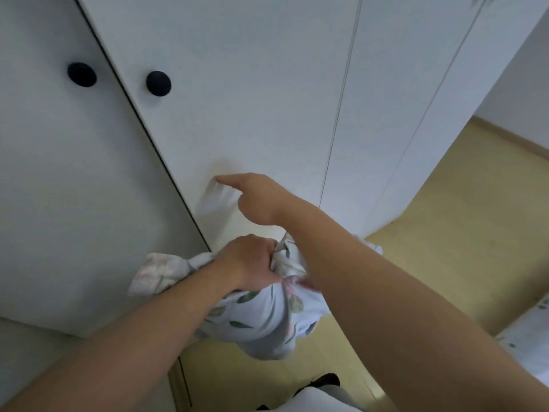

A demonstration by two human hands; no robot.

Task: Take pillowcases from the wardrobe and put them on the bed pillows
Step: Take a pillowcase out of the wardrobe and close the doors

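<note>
Up close, left hand [248,260] bunches floral pillowcases [267,316]; right hand [255,200] touches wardrobe door [237,99].

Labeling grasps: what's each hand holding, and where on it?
Left hand grips the floral pillowcase by a bunched fold near its top. Right hand holds nothing, fingers against the wardrobe door.

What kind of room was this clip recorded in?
Probably a bedroom: white wardrobe doors with round black knobs, a floral pillowcase bunched in the left hand, and matching bedding at right.
</note>
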